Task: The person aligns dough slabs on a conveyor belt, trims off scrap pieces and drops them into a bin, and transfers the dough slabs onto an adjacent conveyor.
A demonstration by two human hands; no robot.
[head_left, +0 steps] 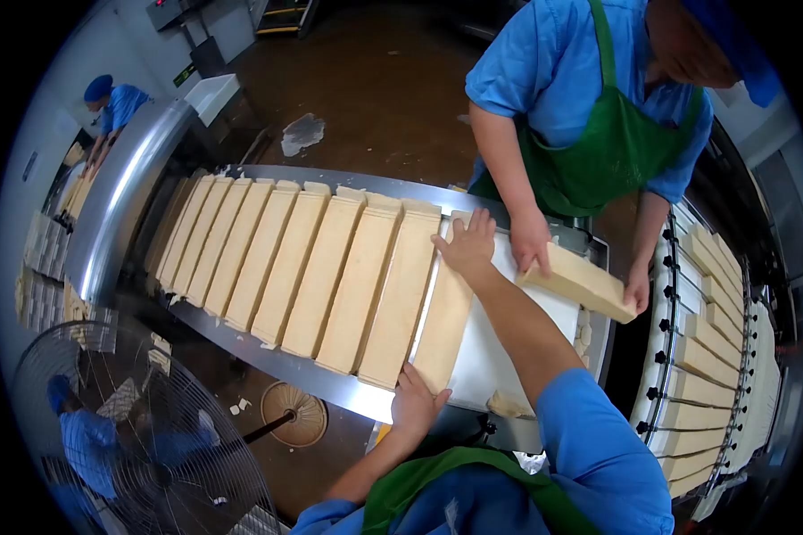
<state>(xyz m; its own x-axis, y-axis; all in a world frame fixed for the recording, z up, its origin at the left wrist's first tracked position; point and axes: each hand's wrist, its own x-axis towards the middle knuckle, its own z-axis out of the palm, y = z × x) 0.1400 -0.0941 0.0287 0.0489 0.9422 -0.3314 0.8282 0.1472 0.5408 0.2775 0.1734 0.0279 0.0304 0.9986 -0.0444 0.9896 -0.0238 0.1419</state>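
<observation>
My left hand (415,403) grips the near end of a long pale-yellow, dough-like slab (443,334), fingers along one side and thumb by the other. Across its far end lies my right hand (468,244), thumb at the left edge and fingers spread toward the right. A narrow gap divides this slab from the row of similar slabs (335,276) on its left. Opposite me, a co-worker holds another slab (582,281) by its two ends, one hand (530,239) on the left and the other (636,291) on the right.
The slabs lie on a conveyor with metal side rails (303,361). Dough scraps (509,404) lie on its white surface (500,343). A rack (687,392) of slabs stands at right. A large fan (161,446) is at lower left. Another person (120,105) works beyond the metal hood (134,196).
</observation>
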